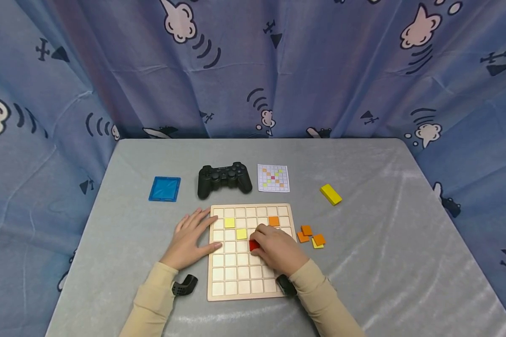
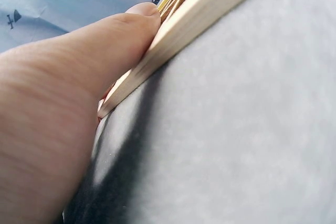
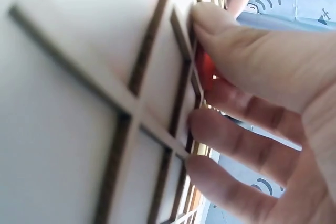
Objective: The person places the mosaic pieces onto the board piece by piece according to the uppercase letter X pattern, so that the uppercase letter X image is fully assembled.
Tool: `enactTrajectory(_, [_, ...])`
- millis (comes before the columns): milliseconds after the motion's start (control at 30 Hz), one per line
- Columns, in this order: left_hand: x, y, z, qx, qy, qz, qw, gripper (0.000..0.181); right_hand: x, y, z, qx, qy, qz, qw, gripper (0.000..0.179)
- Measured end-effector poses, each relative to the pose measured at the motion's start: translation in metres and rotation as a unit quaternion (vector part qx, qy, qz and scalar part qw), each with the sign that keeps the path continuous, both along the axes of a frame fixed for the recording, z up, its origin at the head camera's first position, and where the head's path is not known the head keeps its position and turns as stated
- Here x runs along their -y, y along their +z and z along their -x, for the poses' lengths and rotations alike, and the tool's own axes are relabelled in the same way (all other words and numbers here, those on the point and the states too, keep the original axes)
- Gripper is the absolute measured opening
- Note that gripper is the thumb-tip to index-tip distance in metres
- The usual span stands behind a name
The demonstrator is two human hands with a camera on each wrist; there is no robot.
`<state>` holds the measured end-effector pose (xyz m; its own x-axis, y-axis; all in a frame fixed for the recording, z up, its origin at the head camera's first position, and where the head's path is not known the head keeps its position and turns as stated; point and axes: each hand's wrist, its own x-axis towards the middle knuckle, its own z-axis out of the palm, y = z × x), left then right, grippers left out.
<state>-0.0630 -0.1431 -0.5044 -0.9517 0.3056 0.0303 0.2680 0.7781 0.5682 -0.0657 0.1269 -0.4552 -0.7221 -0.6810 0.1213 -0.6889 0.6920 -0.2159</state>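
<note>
A wooden grid board (image 1: 230, 274) with pale square cells lies at the front middle of the table. Near its centre my right hand (image 1: 280, 248) pinches a red square tile (image 1: 254, 245) between thumb and fingers, low over the cells; the red also shows past the thumb in the right wrist view. My left hand (image 1: 189, 241) rests spread along the board's left edge, thumb (image 2: 131, 32) against the wooden rim. Upper cells hold a yellow tile (image 1: 229, 223), a second yellow tile (image 1: 241, 234) and an orange tile (image 1: 273, 221). The right hand covers some cells.
Loose orange tiles (image 1: 306, 230) lie right of the board, one overlapping a yellow tile (image 1: 317, 246). Behind the board are a blue square tray (image 1: 164, 189), a black game controller (image 1: 224, 179) and a coloured pattern card (image 1: 273, 178). A yellow block (image 1: 331, 194) lies at right.
</note>
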Motion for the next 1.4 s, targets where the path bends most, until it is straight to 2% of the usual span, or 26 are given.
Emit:
enactTrajectory(333, [0.0, -0.001, 0.001, -0.004, 0.0, 0.001, 1.0, 0.074, 0.001, -0.003, 0.004, 0.006, 0.001, 0.007, 1.0, 0.023])
enactTrajectory(533, [0.0, 0.002, 0.0, 0.0, 0.001, -0.002, 1.0, 0.074, -0.011, 0.005, 0.005, 0.014, -0.006, 0.027, 0.9995, 0.026])
enactTrajectory(767, [0.0, 0.004, -0.001, 0.004, 0.003, 0.001, 1.0, 0.073, -0.06, 0.018, 0.006, 0.03, -0.088, 0.039, 0.9949, 0.029])
enactTrajectory(967, [0.0, 0.003, -0.002, 0.003, 0.004, 0.001, 1.0, 0.073, -0.107, 0.021, 0.001, 0.05, -0.173, 0.035, 0.983, 0.036])
enactTrajectory(1100, [0.0, 0.003, -0.001, 0.002, 0.002, 0.0, 1.0, 0.074, -0.129, 0.018, -0.004, 0.069, -0.208, 0.019, 0.9754, 0.039])
enactTrajectory(1267, [-0.001, 0.003, 0.0, 0.003, -0.001, 0.0, 1.0, 0.074, -0.14, 0.011, -0.008, 0.102, -0.203, 0.001, 0.9738, 0.042])
enactTrajectory(1400, [-0.001, 0.003, 0.0, 0.001, -0.001, -0.002, 1.0, 0.073, -0.142, 0.005, -0.01, 0.1, -0.182, 0.005, 0.9783, 0.042])
